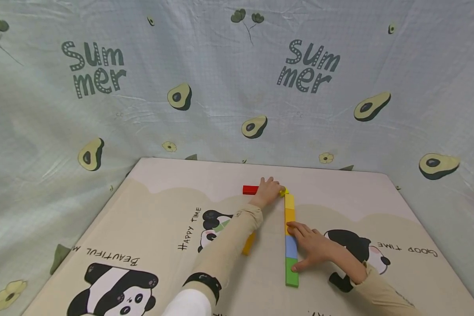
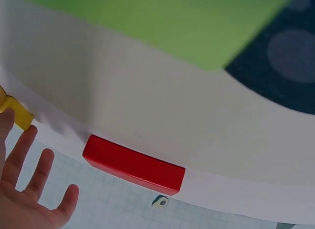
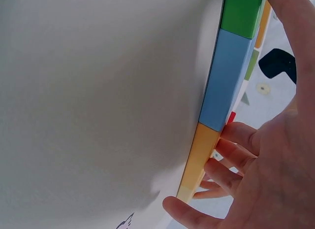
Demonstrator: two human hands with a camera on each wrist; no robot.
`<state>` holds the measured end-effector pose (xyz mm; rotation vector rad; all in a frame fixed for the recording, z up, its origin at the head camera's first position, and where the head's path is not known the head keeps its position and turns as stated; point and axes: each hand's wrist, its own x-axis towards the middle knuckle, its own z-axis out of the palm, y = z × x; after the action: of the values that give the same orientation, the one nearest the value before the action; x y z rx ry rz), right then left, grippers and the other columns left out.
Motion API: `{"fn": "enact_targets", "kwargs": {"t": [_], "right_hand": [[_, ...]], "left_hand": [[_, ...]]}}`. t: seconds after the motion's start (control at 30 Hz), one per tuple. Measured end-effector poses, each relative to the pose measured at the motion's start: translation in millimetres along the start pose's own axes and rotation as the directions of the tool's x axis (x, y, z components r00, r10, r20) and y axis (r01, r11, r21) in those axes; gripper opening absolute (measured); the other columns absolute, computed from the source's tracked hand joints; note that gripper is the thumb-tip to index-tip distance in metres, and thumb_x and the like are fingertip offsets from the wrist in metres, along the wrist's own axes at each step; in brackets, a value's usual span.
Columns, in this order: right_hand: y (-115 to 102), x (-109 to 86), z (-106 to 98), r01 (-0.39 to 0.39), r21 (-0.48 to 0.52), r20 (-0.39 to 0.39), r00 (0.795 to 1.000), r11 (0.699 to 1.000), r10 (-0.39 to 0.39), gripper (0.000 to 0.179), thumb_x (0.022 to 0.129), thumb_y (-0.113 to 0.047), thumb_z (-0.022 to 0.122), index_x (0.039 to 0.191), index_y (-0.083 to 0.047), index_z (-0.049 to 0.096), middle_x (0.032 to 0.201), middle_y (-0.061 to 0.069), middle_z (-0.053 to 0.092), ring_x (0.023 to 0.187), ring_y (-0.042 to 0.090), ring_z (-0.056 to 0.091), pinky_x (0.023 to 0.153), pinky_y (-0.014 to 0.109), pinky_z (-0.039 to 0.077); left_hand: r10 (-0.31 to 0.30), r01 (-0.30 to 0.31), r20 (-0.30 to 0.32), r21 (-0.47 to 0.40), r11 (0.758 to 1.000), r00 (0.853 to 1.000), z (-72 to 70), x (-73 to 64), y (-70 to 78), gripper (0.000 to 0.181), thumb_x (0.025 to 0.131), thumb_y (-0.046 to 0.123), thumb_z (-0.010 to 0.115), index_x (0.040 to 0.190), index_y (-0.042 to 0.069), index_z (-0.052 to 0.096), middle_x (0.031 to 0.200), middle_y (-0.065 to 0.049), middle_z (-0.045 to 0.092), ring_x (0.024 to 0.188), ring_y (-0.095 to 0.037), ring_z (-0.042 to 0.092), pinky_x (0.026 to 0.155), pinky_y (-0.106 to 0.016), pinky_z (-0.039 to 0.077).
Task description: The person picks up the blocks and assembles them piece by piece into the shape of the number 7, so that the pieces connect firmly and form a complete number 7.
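Note:
A straight row of blocks lies on the tabletop: light yellow (image 1: 289, 202), orange (image 1: 289, 215), blue (image 1: 291, 246) and green (image 1: 292, 277). At its far end, my left hand (image 1: 267, 193) pinches a small yellow block (image 2: 21, 114) between thumb and forefinger, the other fingers spread. My right hand (image 1: 315, 245) lies along the row's right side. Its thumb touches the green block and its fingertips rest by the orange one. A red block (image 2: 135, 165) lies beside the left hand, partly covered in the head view. Another orange block (image 1: 249, 244) shows from behind the left forearm.
The tabletop (image 1: 162, 197) has a printed cover with pandas and lettering. Behind it hangs a pale sheet (image 1: 213, 66) with avocados and "summer" on it. The left forearm reaches across the middle, wearing a black band (image 1: 203, 281).

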<state>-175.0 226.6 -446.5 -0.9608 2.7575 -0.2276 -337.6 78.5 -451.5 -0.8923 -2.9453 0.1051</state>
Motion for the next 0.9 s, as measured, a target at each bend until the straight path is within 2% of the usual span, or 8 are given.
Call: {"fn": "enact_targets", "kwargs": {"t": [0.1,0.2,0.27,0.3,0.47,0.9], "right_hand": [[-0.7,0.4,-0.5,0.004,0.001,0.001,1.0,1.0,-0.004,0.098,0.064,-0.067,0.062,0.129,0.0,0.035,0.141,0.016,0.024,0.128,0.032,0.027,0.084,0.052,0.039],[-0.5,0.8,0.0,0.007,-0.007,-0.002,1.0,1.0,-0.007,0.098,0.064,-0.068,0.061,0.13,0.0,0.035,0.141,0.016,0.023,0.128,0.032,0.027,0.083,0.051,0.039],[0.0,1.2,0.1,0.009,-0.012,-0.004,1.0,1.0,-0.009,0.099,0.064,-0.068,0.061,0.13,0.001,0.035,0.141,0.016,0.023,0.128,0.032,0.027,0.083,0.05,0.04],[0.2,1.5,0.3,0.009,-0.013,-0.005,1.0,1.0,-0.009,0.099,0.064,-0.069,0.06,0.13,0.0,0.035,0.141,0.016,0.023,0.128,0.032,0.027,0.083,0.05,0.04],[0.6,2.0,-1.0,0.008,-0.013,-0.002,1.0,1.0,-0.008,0.1,0.063,-0.068,0.061,0.13,0.001,0.035,0.141,0.017,0.023,0.128,0.032,0.027,0.084,0.051,0.04],[-0.5,1.0,-2.1,0.007,-0.016,-0.006,1.0,1.0,-0.008,0.098,0.064,-0.065,0.063,0.13,0.002,0.035,0.14,0.017,0.025,0.127,0.032,0.028,0.082,0.051,0.04]], "left_hand": [[0.014,-0.014,0.0,0.022,1.0,1.0,9.0,9.2,-2.0,0.031,0.09,0.025,0.051,0.117,0.039,0.056,0.115,0.008,0.061,0.105,-0.016,0.049,0.096,-0.044,0.035],[0.018,-0.019,0.022,0.036,0.999,1.0,9.6,12.8,-1.8,0.033,0.09,0.026,0.051,0.12,0.04,0.053,0.117,0.01,0.06,0.107,-0.015,0.048,0.097,-0.046,0.034],[0.023,-0.024,0.014,0.019,1.0,1.0,6.7,10.1,-0.9,0.033,0.09,0.026,0.05,0.12,0.039,0.053,0.118,0.011,0.06,0.107,-0.015,0.047,0.098,-0.048,0.032],[0.011,-0.012,0.045,0.017,1.0,0.999,1.0,7.2,1.3,0.034,0.091,0.024,0.049,0.122,0.037,0.052,0.121,0.011,0.058,0.11,-0.015,0.047,0.1,-0.049,0.031],[0.028,-0.028,0.019,-0.022,0.999,0.999,-8.3,-3.4,4.0,0.035,0.091,0.023,0.048,0.124,0.034,0.052,0.124,0.011,0.055,0.113,-0.017,0.046,0.101,-0.051,0.029],[0.04,-0.039,0.056,-0.026,0.999,0.998,-9.7,-1.5,7.5,0.036,0.092,0.023,0.045,0.126,0.035,0.049,0.13,0.009,0.05,0.117,-0.019,0.044,0.101,-0.053,0.028]]}}
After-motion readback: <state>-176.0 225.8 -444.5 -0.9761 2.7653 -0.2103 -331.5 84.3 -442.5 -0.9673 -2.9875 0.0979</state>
